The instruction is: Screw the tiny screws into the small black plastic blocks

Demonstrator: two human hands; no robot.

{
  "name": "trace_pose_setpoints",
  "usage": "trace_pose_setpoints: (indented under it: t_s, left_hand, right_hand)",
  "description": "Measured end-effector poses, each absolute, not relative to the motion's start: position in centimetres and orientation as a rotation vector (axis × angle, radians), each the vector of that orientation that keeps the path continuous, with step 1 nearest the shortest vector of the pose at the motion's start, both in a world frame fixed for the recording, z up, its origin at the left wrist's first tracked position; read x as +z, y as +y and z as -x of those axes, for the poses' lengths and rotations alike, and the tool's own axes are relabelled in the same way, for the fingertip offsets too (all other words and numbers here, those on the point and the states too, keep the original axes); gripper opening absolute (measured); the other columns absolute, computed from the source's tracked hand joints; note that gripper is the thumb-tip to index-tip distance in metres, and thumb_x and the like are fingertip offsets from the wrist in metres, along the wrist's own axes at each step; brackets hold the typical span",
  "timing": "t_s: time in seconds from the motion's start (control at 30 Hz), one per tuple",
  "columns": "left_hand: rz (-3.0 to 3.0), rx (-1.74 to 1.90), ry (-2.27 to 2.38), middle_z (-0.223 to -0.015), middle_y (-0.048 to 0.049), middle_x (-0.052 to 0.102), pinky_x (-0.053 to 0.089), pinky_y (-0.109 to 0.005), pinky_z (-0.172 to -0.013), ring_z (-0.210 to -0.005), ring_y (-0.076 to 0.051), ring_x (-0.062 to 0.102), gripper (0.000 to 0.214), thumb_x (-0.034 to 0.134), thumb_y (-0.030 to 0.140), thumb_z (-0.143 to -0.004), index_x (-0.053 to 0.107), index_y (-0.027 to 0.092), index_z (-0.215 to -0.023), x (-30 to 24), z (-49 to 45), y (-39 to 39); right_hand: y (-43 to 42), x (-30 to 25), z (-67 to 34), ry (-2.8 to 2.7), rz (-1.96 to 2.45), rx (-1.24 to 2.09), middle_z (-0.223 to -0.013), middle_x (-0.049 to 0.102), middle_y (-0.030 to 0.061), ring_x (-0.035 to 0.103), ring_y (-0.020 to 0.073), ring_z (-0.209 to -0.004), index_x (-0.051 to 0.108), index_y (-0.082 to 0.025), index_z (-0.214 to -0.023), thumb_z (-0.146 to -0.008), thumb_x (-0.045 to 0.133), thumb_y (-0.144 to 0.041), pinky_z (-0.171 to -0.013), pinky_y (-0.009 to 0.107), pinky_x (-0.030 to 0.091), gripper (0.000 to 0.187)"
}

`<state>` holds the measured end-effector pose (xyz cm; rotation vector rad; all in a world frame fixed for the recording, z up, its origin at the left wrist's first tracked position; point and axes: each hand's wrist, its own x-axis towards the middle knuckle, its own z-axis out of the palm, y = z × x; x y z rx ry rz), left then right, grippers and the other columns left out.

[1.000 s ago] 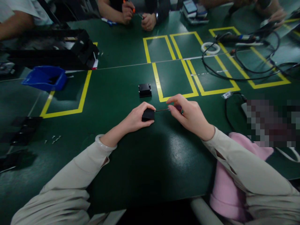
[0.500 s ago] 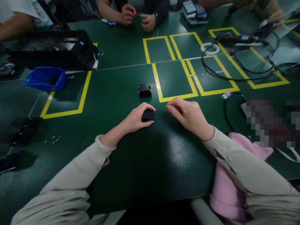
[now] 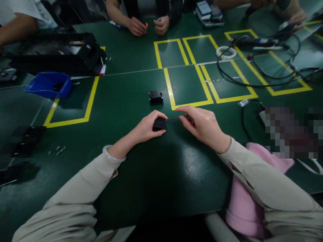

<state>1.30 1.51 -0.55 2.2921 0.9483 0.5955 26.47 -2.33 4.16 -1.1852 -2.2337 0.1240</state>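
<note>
My left hand (image 3: 146,128) is closed around a small black box (image 3: 159,124) that rests on the green table (image 3: 141,174). My right hand (image 3: 202,125) pinches a thin screwdriver (image 3: 176,118) with a dark red handle. Its metal shaft runs level into the right side of the box. A second small black box (image 3: 155,97) lies a little farther away, beside a yellow tape line.
Yellow tape rectangles (image 3: 186,84) mark the table. A blue bin (image 3: 49,84) and black trays (image 3: 55,50) sit far left, small screws (image 3: 57,150) near left, black cables (image 3: 257,67) and a tape roll (image 3: 226,51) far right. Other people's hands (image 3: 148,25) rest at the far edge.
My right hand's fingers have turned on the screwdriver handle, ending lower and flatter. My left hand and the box stayed put. The person opposite lowered both hands to the table.
</note>
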Motion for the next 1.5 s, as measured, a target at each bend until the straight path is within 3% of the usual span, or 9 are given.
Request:
trace_pose_setpoints:
  t_s: [0.2,0.43,0.7,0.97,1.17,1.37,1.5]
  left_hand:
    - [-2.291,0.588,0.949,-0.117,-0.0054,0.062,0.050,-0.035,-0.096,-0.109,-0.022,0.063,0.037,0.071,0.029,-0.087,0.055,0.020,-0.119,-0.54,-1.39,1.51]
    - [-2.279,0.558,0.969,-0.119,-0.0061,0.062,0.050,-0.037,-0.097,-0.110,-0.023,0.063,0.037,0.070,0.031,-0.087,0.055,0.020,-0.119,-0.37,-1.26,1.46]
    - [-2.274,0.542,0.986,-0.120,-0.0066,0.062,0.051,-0.038,-0.097,-0.111,-0.024,0.063,0.038,0.069,0.033,-0.087,0.055,0.021,-0.120,-0.44,-1.25,1.48]
    - [-2.276,0.551,0.979,-0.120,-0.0065,0.062,0.051,-0.037,-0.097,-0.110,-0.023,0.063,0.039,0.070,0.031,-0.086,0.054,0.020,-0.120,-0.43,-1.26,1.49]
    - [-2.267,0.549,0.981,-0.120,-0.0064,0.062,0.051,-0.037,-0.097,-0.110,-0.023,0.063,0.038,0.070,0.031,-0.086,0.054,0.020,-0.119,-0.29,-1.33,1.48]
    - [-2.263,0.536,0.998,-0.120,-0.0070,0.062,0.051,-0.038,-0.097,-0.110,-0.024,0.063,0.039,0.070,0.032,-0.086,0.054,0.021,-0.120,-0.22,-1.32,1.42]
    - [-2.265,0.532,0.996,-0.121,-0.0071,0.062,0.051,-0.039,-0.097,-0.111,-0.025,0.063,0.039,0.069,0.033,-0.086,0.054,0.021,-0.120,-0.36,-1.25,1.46]
  right_hand:
    - [-2.32,4.10,-26.57,-2.256,1.280,0.026,-0.066,0.069,0.0019,0.060,0.0164,-0.058,0.076,-0.019,-0.102,-0.100,0.053,-0.034,-0.062,0.027,0.037,0.028]
    - [-2.37,4.23,-26.54,-2.264,1.361,0.083,-0.067,0.071,0.0045,0.061,0.0176,-0.060,0.077,-0.019,-0.097,-0.101,0.051,-0.040,-0.062,0.028,0.035,0.033]
    - [-2.41,4.51,-26.42,-2.235,1.262,0.309,-0.082,0.072,0.0034,0.067,0.0166,-0.071,0.066,-0.018,-0.117,-0.097,0.053,-0.029,-0.068,0.026,0.042,0.025]
    - [-2.33,4.18,-26.38,-2.229,1.390,0.161,-0.068,0.066,0.0026,0.060,0.0163,-0.059,0.068,-0.018,-0.094,-0.100,0.053,-0.042,-0.061,0.027,0.034,0.029]
    - [-2.25,4.29,-26.38,-2.165,1.244,0.426,-0.090,0.072,0.0054,0.067,0.0157,-0.074,0.061,-0.018,-0.109,-0.099,0.051,-0.027,-0.068,0.025,0.043,0.017]
    - [-2.17,4.65,-26.38,-2.182,1.354,0.378,-0.074,0.065,0.0017,0.057,0.0130,-0.059,0.061,-0.019,-0.093,-0.099,0.053,-0.035,-0.061,0.024,0.037,0.019]
    - [-2.08,4.67,-26.35,-2.168,1.399,0.399,-0.071,0.064,0.0011,0.055,0.0125,-0.056,0.061,-0.019,-0.092,-0.099,0.053,-0.038,-0.061,0.024,0.035,0.022]
